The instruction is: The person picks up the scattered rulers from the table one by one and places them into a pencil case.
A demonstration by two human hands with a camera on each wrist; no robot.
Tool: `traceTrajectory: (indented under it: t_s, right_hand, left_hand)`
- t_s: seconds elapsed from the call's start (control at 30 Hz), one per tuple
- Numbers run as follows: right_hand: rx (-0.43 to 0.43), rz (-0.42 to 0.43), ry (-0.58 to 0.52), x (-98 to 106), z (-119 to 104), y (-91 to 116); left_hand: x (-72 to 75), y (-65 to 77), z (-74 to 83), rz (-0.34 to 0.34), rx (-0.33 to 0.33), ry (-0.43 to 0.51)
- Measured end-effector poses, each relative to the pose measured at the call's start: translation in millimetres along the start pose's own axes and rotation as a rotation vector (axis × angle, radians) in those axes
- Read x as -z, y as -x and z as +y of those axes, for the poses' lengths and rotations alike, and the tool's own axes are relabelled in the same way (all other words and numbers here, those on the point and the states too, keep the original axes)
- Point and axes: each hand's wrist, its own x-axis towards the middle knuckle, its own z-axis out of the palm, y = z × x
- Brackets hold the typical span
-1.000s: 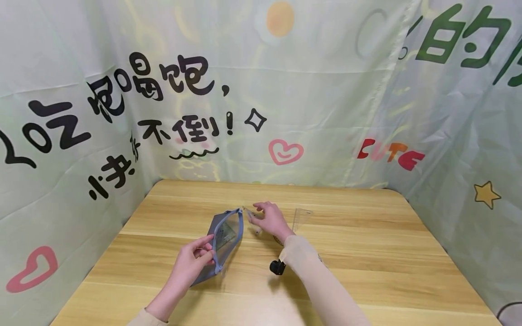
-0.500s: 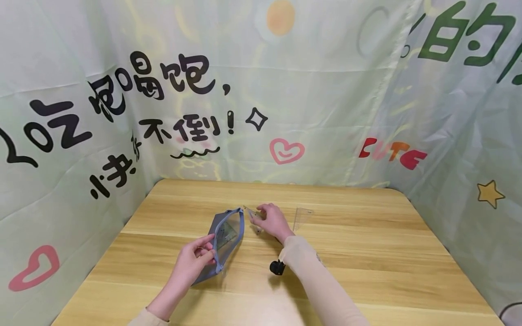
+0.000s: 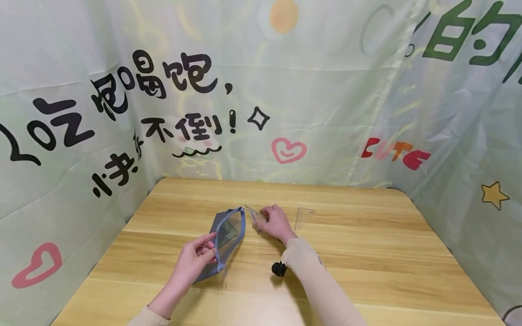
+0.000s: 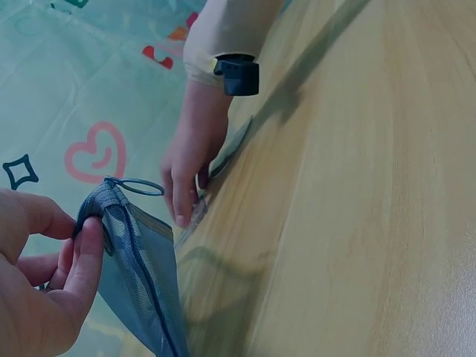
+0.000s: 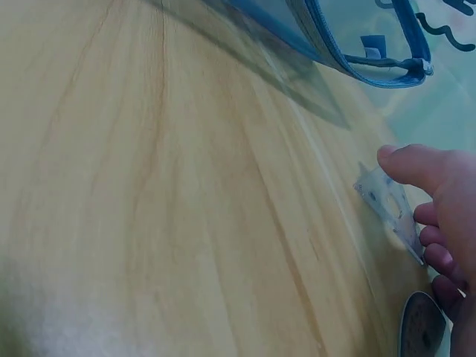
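Note:
In the head view, my left hand [image 3: 193,258] pinches the near side of a blue-grey zippered pencil pouch [image 3: 243,226] between thumb and fingers. The pouch mouth gapes, and a dark see-through flat piece [image 3: 226,235] shows inside it. To the right of the pouch, my right hand [image 3: 279,222] pinches a small clear set square [image 3: 255,216]. Seen from the right wrist, the thumb lies over the set square [image 5: 387,195] and the fingers reach its far edge. Just below those fingers is a rounded protractor [image 5: 422,327], partly cut off by the frame.
Another clear set square [image 3: 301,217] lies on the wooden table [image 3: 367,253] behind the right wrist. A black wrist camera [image 3: 279,269] hangs below the right sleeve. Printed cloth [image 3: 326,104] encloses the table at the back and sides.
My right fingers have drawn in slightly over the set square. The left hand keeps its grip on the pouch, and the head view has shifted a little.

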Motion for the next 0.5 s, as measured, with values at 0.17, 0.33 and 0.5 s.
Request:
traceTrajectory:
  t_s: [0.17,0.33,0.5]
  right_hand:
    - [0.016,-0.011,0.07,-0.2,0.6,4.0]
    - [-0.015,-0.028,0.056,1.9,-1.6,6.0]
    - [-0.03,-0.022,0.023,2.8,-2.6,9.2]
  left_hand:
    - [-1.1,1.1,-0.4,-0.002,-0.002,-0.003]
    - [-1.6,1.5,-0.3,-0.003,0.003,0.009]
    - [-1.6,1.7,-0.4,-0.009,0.005,0.012]
